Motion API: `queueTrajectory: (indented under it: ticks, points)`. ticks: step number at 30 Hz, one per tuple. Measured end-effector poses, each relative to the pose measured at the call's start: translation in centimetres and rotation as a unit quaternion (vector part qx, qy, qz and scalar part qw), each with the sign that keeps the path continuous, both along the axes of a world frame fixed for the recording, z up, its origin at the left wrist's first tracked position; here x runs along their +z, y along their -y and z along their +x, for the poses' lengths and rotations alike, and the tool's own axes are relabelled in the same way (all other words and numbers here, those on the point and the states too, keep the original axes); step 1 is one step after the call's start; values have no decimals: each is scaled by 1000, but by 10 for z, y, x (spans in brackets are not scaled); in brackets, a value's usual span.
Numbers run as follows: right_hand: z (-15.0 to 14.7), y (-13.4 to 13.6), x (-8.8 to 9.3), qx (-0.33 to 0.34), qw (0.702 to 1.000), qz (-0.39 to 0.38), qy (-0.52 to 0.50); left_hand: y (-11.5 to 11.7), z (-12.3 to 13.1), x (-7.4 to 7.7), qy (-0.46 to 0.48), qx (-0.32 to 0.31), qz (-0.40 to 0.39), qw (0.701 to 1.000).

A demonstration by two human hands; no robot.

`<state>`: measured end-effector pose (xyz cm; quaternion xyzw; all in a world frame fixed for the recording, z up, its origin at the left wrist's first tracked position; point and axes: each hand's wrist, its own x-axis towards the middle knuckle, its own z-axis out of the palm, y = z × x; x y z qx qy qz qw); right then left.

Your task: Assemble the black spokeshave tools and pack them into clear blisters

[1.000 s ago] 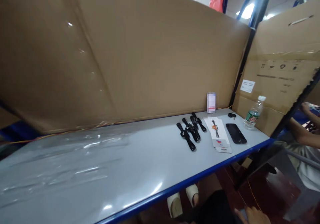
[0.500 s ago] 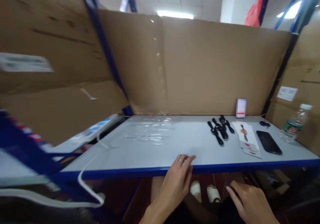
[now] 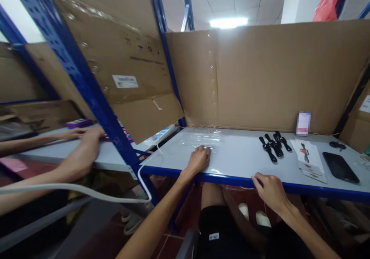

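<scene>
My left hand lies on the grey-white table, fingers stretched onto the near edge of some flat clear plastic bags. Whether it grips one cannot be made out. At the table's front edge is my right hand, its fingers curled; a small dark spot shows by the thumb, and what they hold, if anything, is hidden. Beyond it lie several black two-handled tools that look like spokeshaves. To their right is a pile of printed cards, the top one picturing such a tool.
A black phone and a small dark object are at the right. A pixelated upright card leans by the cardboard back wall. A white cable loops at the left, where another person's hands work beside a blue post.
The view has turned left, bringing another person's arms into sight. My left hand has moved forward and left onto the plastic bags. My right hand has risen to the table's edge.
</scene>
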<state>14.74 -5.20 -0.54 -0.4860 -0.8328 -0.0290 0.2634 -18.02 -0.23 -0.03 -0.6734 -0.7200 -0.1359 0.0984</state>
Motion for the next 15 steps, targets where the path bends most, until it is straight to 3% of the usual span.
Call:
queueTrajectory:
  ticks: [5,9,12,15]
  points:
    - [-12,-22,-5,16,996,-3,-91,-4,12,-7,46,-68,28,996]
    - [-17,-32,-11,-19,981,-20,-193,-1,35,-7,79,-134,47,987]
    - [-28,-32,-1,-34,974,-38,-221,8,55,1,89,-172,51,980]
    - [-44,-17,16,-24,980,-20,-196,37,69,5,87,-179,94,975]
